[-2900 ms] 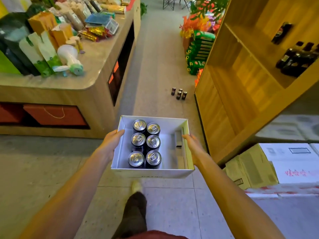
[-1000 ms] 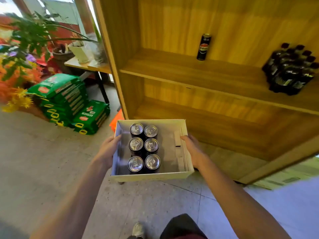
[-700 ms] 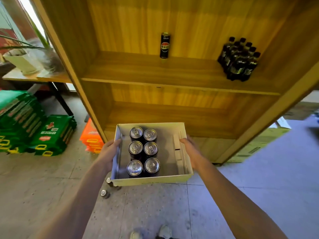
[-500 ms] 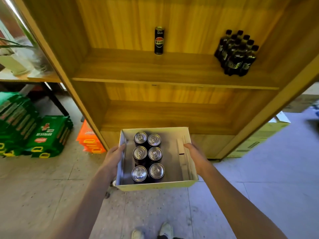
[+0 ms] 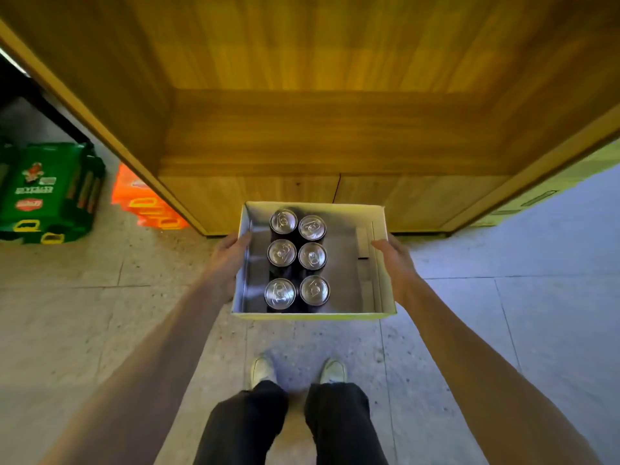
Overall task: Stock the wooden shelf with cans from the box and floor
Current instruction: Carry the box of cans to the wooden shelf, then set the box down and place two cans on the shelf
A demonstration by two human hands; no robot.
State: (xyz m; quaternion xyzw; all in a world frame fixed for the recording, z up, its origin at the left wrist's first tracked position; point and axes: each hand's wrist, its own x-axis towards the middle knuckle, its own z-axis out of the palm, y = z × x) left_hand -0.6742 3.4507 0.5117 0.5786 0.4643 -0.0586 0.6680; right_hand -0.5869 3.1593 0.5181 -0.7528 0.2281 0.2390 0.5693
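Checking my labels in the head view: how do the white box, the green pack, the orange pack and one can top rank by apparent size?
1. white box
2. green pack, partly cut off at the frame edge
3. orange pack, partly hidden by the shelf
4. can top

No print here can be made out as words. The green packs (image 5: 50,193) on the floor, left of the wooden shelf (image 5: 318,135), carry a red oval logo and pale lettering, but it is too blurred to read. The orange packs (image 5: 147,203) by the shelf's left bottom corner show only yellow shapes, and the can lids (image 5: 297,256) in the box (image 5: 312,316) bear nothing legible.
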